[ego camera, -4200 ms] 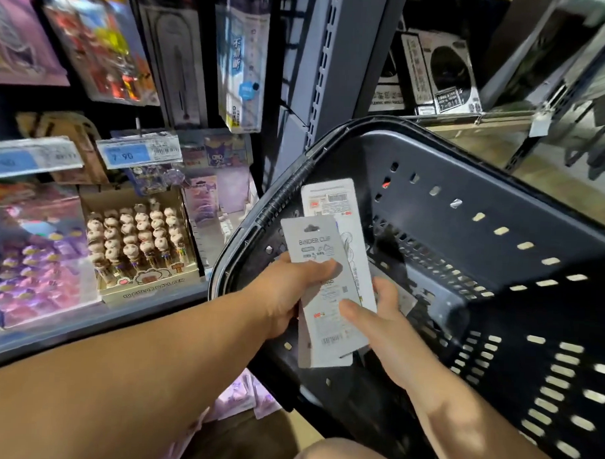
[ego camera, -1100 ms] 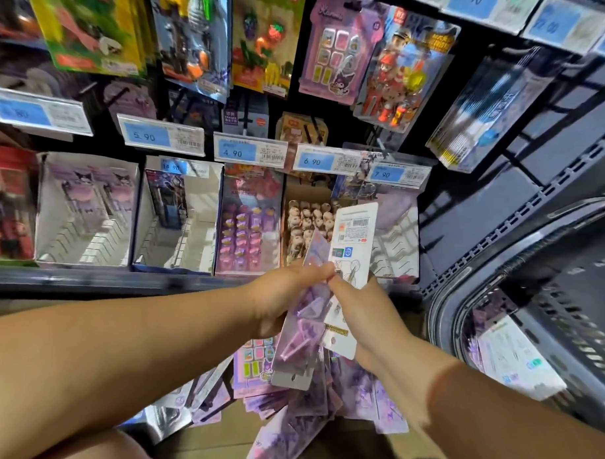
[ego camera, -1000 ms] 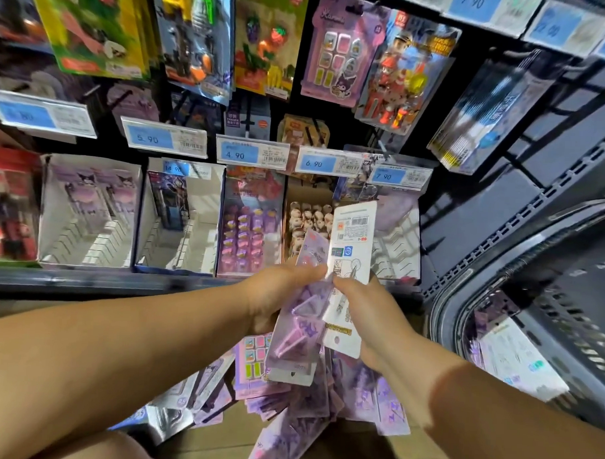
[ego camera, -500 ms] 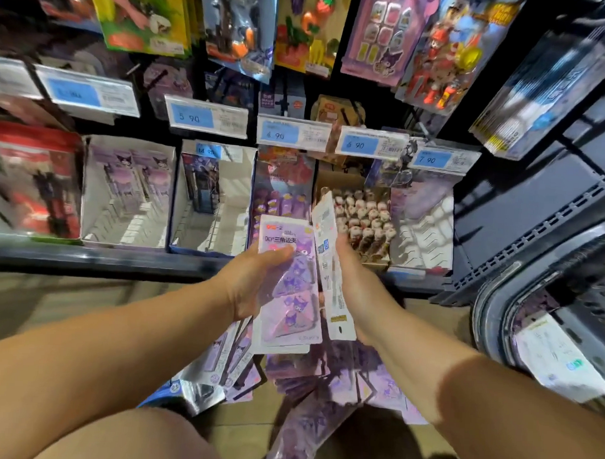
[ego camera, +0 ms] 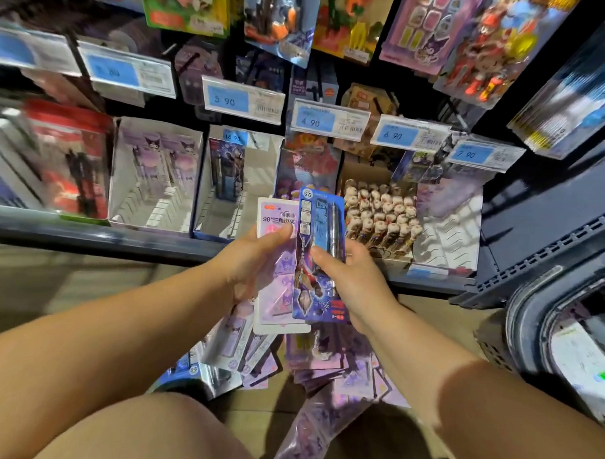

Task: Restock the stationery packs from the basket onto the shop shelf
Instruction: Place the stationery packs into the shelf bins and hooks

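The blue pack point(ego camera: 319, 257) is deep blue with a paler blue panel, a dark printed figure low down and red marks at its foot. Left of it, the lilac pack point(ego camera: 274, 314) has a white border and purple cartoon characters. Far off, the price tags point(ego camera: 226, 99) are white with blue blocks. The basket point(ego camera: 527, 326) at right is dark grey. The floor pile point(ego camera: 318, 363) is lilac and purple.

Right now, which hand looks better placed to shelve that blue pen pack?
Probably the right hand: it grips the blue pen pack, while the left hand holds the purple pack. A matching pack stands in the white box ahead.
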